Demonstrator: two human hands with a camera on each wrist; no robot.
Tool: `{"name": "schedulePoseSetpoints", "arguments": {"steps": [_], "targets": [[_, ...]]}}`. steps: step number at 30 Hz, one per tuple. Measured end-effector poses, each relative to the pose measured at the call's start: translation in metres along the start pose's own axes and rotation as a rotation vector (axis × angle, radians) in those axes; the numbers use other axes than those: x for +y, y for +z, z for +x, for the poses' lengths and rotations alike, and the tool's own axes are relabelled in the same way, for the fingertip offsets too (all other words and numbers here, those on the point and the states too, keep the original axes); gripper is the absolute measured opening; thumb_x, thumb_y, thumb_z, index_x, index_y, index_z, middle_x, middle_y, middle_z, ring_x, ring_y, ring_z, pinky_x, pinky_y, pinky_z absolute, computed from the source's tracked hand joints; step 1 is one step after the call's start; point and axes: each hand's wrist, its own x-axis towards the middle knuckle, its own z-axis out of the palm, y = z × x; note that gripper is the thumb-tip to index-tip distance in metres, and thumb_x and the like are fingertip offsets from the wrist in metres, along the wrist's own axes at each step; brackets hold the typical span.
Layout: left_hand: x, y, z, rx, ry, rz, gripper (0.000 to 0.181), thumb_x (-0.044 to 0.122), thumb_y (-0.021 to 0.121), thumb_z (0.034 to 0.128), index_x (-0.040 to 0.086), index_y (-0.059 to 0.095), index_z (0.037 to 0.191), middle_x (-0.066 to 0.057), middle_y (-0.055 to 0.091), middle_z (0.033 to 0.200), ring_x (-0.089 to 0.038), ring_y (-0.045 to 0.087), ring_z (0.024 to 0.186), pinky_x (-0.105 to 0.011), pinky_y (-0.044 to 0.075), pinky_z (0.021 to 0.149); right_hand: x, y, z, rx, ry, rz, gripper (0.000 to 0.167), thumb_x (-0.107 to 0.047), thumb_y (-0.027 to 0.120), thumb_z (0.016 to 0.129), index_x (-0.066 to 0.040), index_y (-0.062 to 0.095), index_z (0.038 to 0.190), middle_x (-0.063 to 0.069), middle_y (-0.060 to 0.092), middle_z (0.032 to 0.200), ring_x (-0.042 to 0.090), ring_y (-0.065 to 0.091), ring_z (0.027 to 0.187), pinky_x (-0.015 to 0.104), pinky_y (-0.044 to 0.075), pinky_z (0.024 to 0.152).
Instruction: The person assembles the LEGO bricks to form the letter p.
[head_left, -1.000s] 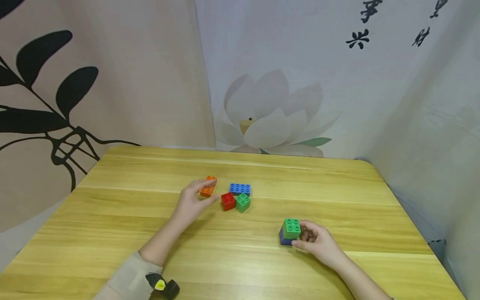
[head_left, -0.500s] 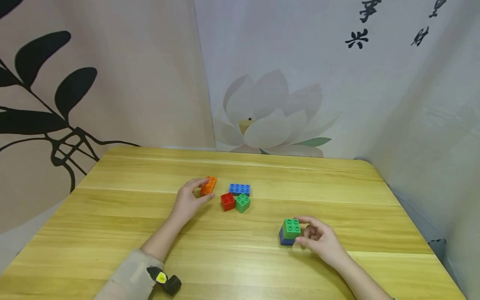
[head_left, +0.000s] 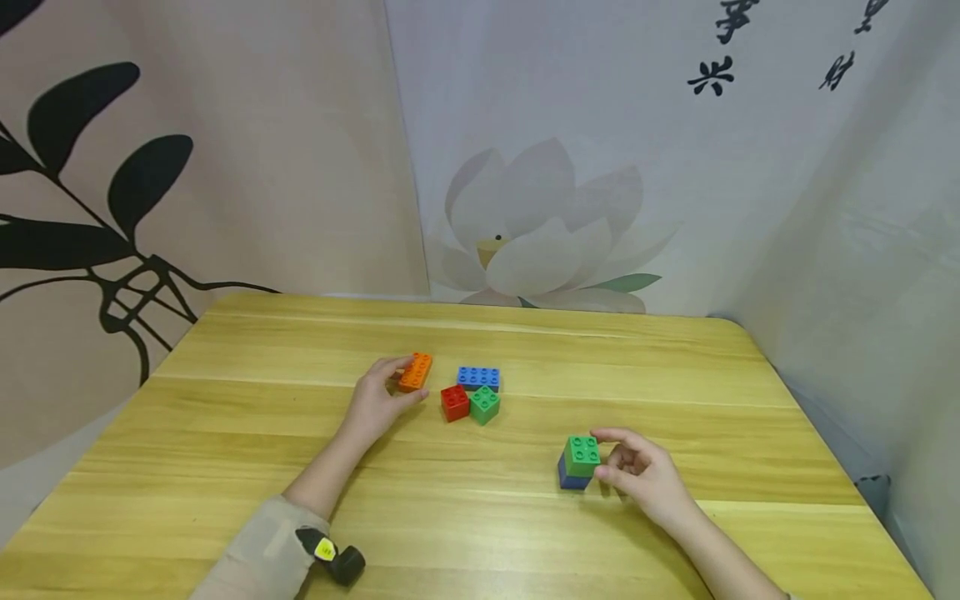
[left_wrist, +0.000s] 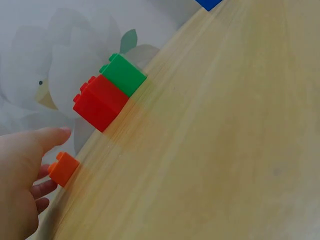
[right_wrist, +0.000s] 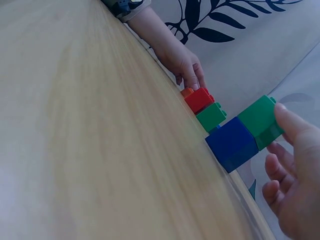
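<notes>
In the head view my left hand (head_left: 377, 402) is at the orange brick (head_left: 416, 372), fingers along its left side and thumb by its near end. The left wrist view shows the thumb apart from the orange brick (left_wrist: 63, 169), with fingers behind it. At the right, a green brick (head_left: 582, 455) sits on a dark blue brick (head_left: 573, 477) on the table. My right hand (head_left: 651, 482) is beside this stack, thumb and forefinger tips at the green brick's right edge. The right wrist view has the thumb touching or almost touching the green brick (right_wrist: 261, 122).
A red brick (head_left: 454, 403) and a second green brick (head_left: 485, 405) stand side by side mid-table. Behind them lies a long blue brick (head_left: 478, 378). The wooden table (head_left: 450, 533) ends at a printed cloth backdrop (head_left: 555, 125).
My left hand has come back slightly, its fingers no longer over the orange brick's top but at its side. The right hand has loosened from the stack and shifted slightly right. The bricks stay put.
</notes>
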Motion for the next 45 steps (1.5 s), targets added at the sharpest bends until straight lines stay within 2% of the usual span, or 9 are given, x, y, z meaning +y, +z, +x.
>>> {"name": "schedulePoseSetpoints", "arguments": {"steps": [5,13,21,33,39,45], "targets": [[-0.002,0.002,0.002,0.014,0.006,0.000,0.058,0.010,0.080,0.0780,-0.002,0.056,0.129,-0.013,0.055,0.122,-0.029,0.053,0.106,-0.042,0.046,0.090,0.000,0.000,0.000,0.011,0.004,0.010,0.040,0.012,0.067,0.080,0.007,0.057,0.118,0.004,0.062,0.086,0.008,0.054,0.067,0.022,0.044,0.051],[-0.003,0.006,0.006,0.061,0.012,0.033,0.052,0.006,0.079,0.0777,-0.004,0.059,0.125,-0.015,0.055,0.115,-0.029,0.054,0.099,-0.040,0.047,0.083,-0.001,0.001,0.001,0.016,-0.009,0.032,0.038,0.013,0.066,0.080,0.006,0.059,0.117,0.003,0.062,0.089,0.007,0.054,0.067,0.022,0.044,0.050],[-0.003,0.010,0.009,0.077,-0.034,0.074,0.052,0.008,0.079,0.0772,-0.005,0.060,0.124,-0.017,0.054,0.114,-0.029,0.054,0.098,-0.039,0.047,0.082,0.001,0.001,0.001,0.015,-0.016,0.043,0.038,0.013,0.066,0.080,0.005,0.059,0.117,0.003,0.063,0.091,0.008,0.054,0.067,0.022,0.044,0.050],[0.000,0.011,0.008,0.082,-0.079,0.097,0.050,0.004,0.077,0.0755,-0.003,0.061,0.123,-0.018,0.058,0.114,-0.030,0.054,0.101,-0.042,0.045,0.086,-0.002,0.000,0.000,0.022,0.036,0.019,0.036,0.010,0.067,0.082,0.004,0.060,0.116,-0.001,0.061,0.100,0.008,0.054,0.068,0.021,0.044,0.050],[0.000,0.010,0.008,0.080,-0.072,0.084,0.047,0.000,0.076,0.0755,-0.003,0.063,0.121,-0.019,0.058,0.116,-0.032,0.054,0.108,-0.044,0.045,0.093,-0.004,0.000,0.000,0.018,0.051,0.015,0.035,0.009,0.068,0.082,0.005,0.060,0.116,0.004,0.062,0.096,0.008,0.054,0.066,0.022,0.044,0.050],[0.001,0.009,0.007,0.093,-0.032,0.054,0.045,-0.004,0.073,0.0748,-0.005,0.063,0.119,-0.018,0.059,0.115,-0.030,0.055,0.104,-0.042,0.047,0.088,-0.005,0.000,0.001,0.016,0.074,0.012,0.035,0.007,0.069,0.082,0.007,0.059,0.116,0.008,0.061,0.086,0.009,0.053,0.065,0.022,0.044,0.050]]}}
